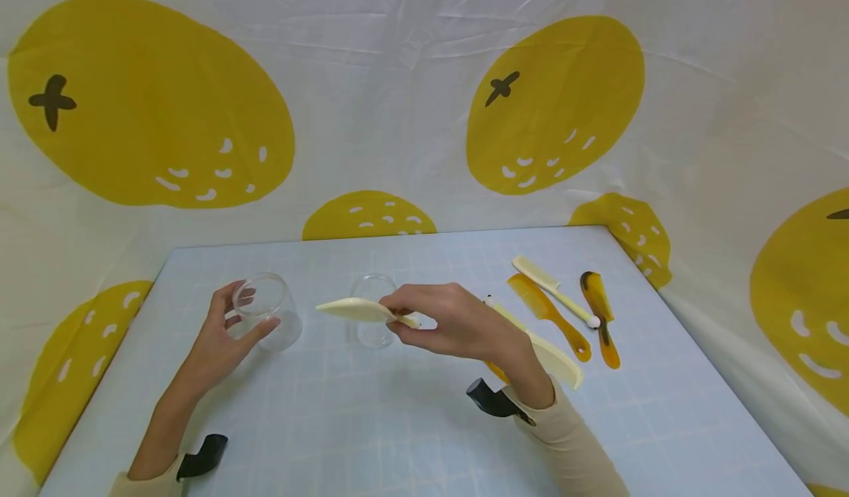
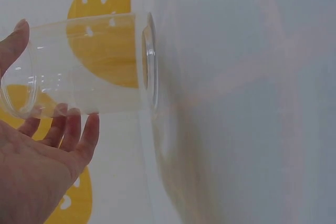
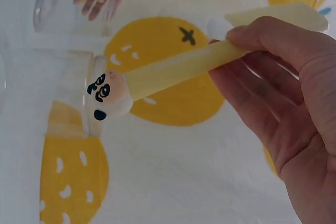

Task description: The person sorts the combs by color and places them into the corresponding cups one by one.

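- Head: left hand (image 1: 219, 351) curved round left jar (image 1: 287, 327); middle jar (image 1: 374, 336) at that jar's 3 o'clock; right hand (image 1: 464, 321) pinches cream comb (image 1: 351, 308).
- Left wrist: left jar at hand's 1 o'clock.
- Right wrist: comb's panda end (image 3: 114, 95) at hand's 9 o'clock, overlapping middle jar's rim. Judged step: aligning; next calls for steady lowering.

My head feed gives me a pale blue table (image 1: 371, 438). On the table's right half I see an amber comb (image 1: 547, 313), a slim cream comb (image 1: 553, 288), a brown-and-amber comb (image 1: 603, 327) and a broader, partly hidden cream comb (image 1: 560, 364); an amber sliver (image 1: 496, 372) there may be another comb. Behind the table I have a white curtain (image 1: 371, 113) printed with yellow fruit (image 1: 152, 106).
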A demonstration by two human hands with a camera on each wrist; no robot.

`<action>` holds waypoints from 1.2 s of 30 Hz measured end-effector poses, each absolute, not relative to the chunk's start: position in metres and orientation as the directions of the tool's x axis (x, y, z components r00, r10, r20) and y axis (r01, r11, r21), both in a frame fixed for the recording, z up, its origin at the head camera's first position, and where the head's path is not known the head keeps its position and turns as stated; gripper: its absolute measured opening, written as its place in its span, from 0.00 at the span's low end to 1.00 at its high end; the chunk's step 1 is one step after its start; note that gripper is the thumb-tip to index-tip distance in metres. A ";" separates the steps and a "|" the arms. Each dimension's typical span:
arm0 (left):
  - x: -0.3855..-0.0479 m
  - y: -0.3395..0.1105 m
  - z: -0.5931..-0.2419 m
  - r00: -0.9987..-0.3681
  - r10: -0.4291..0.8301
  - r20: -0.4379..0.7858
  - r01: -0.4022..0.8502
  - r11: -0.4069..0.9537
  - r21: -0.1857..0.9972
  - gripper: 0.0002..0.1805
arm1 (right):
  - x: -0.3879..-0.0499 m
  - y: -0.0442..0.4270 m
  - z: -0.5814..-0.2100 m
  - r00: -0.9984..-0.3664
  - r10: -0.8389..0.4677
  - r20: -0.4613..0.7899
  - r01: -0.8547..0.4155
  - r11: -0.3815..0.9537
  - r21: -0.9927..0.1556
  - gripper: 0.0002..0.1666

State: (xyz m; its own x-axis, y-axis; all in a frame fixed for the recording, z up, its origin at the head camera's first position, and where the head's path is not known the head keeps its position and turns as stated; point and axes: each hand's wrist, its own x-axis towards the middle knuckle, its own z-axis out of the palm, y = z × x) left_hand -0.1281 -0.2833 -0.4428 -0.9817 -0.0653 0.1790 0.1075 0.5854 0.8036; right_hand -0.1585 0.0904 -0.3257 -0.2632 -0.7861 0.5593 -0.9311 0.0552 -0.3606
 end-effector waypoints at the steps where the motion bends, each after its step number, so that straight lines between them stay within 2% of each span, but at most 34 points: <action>1: -0.128 -0.283 -0.443 -0.981 -0.064 0.182 0.112 0.580 0.807 0.49 | -0.158 0.089 -0.326 -0.265 -0.784 0.562 -0.929 0.052 -0.366 0.15; 8: -0.127 -0.282 -0.443 -0.982 -0.053 0.180 0.119 0.564 0.817 0.49 | -0.160 0.078 -0.324 -0.272 -0.774 0.572 -0.904 0.003 -0.426 0.17; 23: -0.130 -0.282 -0.443 -0.983 -0.069 0.170 0.105 0.548 0.830 0.50 | -0.171 0.048 -0.319 -0.268 -0.757 0.596 -0.874 -0.069 -0.481 0.18; 36: -0.131 -0.283 -0.444 -0.984 -0.070 0.163 0.100 0.543 0.834 0.51 | -0.186 0.009 -0.326 -0.263 -0.626 0.734 -0.883 -0.150 -0.445 0.20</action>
